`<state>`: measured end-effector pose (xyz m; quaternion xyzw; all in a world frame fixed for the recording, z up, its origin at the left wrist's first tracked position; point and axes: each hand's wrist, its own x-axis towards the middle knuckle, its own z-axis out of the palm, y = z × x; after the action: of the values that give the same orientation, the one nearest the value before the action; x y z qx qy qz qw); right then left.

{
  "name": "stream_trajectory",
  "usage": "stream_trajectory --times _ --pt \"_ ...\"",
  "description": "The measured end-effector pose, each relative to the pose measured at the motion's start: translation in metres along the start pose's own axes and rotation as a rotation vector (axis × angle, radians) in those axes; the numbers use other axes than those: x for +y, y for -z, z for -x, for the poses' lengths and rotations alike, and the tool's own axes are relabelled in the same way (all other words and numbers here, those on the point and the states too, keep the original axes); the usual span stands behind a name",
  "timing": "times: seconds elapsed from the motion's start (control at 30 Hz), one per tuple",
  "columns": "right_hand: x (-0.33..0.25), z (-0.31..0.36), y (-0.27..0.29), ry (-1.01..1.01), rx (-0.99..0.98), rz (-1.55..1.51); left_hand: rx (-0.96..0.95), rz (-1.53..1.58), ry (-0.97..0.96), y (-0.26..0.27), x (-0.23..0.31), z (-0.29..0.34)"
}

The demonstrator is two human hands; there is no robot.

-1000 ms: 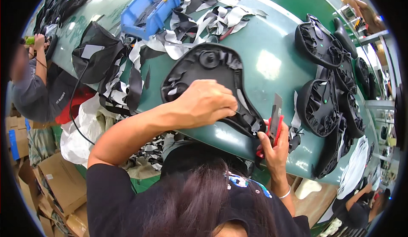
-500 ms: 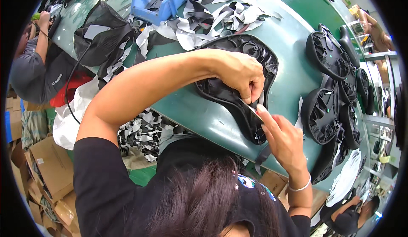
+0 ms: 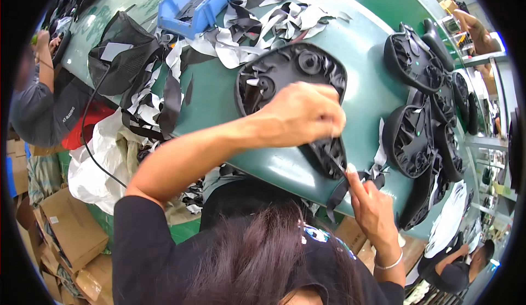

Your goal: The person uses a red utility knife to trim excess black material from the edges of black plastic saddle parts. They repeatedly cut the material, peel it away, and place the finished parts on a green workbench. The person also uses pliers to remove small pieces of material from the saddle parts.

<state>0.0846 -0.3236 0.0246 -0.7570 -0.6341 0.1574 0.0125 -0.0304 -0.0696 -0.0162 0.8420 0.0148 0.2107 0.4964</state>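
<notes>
A curved black padded part (image 3: 285,67), wide at the far end and narrow toward me, lies with its hollow side up on the green table. Gathered black material lines its rim, and round bosses stand inside. My left hand (image 3: 309,113) is above its middle, fingers curled in and slightly blurred; whatever they pinch is hidden. By the narrow end is my right hand (image 3: 372,209), closed around a thin blade-like tool (image 3: 340,166) with the index finger stretched along it. The tool's tip reaches the part's edge. A black strip (image 3: 337,195) lies beside the right hand.
Several similar black parts (image 3: 408,141) are stacked at the right. Black and white scraps (image 3: 274,26) spread across the far side near a blue bin (image 3: 189,27). A black mesh bag (image 3: 123,53) sits at the left. Another person (image 3: 46,97) works at the far left.
My left hand has lifted off the part's inner edge and moved nearer to me. The right hand has shifted down toward the narrow end. More of the part's wide end now shows.
</notes>
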Motion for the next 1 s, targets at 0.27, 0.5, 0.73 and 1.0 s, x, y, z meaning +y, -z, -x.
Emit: stream_trajectory --times 0.27,0.5,0.73,1.0 --pt "0.030 -0.015 -0.001 -0.058 0.226 -0.364 0.020 0.274 0.155 0.015 0.036 0.012" --pt "0.002 -0.052 -0.046 0.061 0.487 -0.574 0.545 0.746 0.898 -0.033 0.026 0.088" --pt "0.009 -0.058 -0.030 -0.297 0.688 -1.068 -0.044 -0.227 0.703 0.063 -0.019 0.052" --pt "-0.004 -0.080 -0.052 -0.279 0.494 -1.184 -0.004 -0.794 0.228 0.010 0.028 -0.007"
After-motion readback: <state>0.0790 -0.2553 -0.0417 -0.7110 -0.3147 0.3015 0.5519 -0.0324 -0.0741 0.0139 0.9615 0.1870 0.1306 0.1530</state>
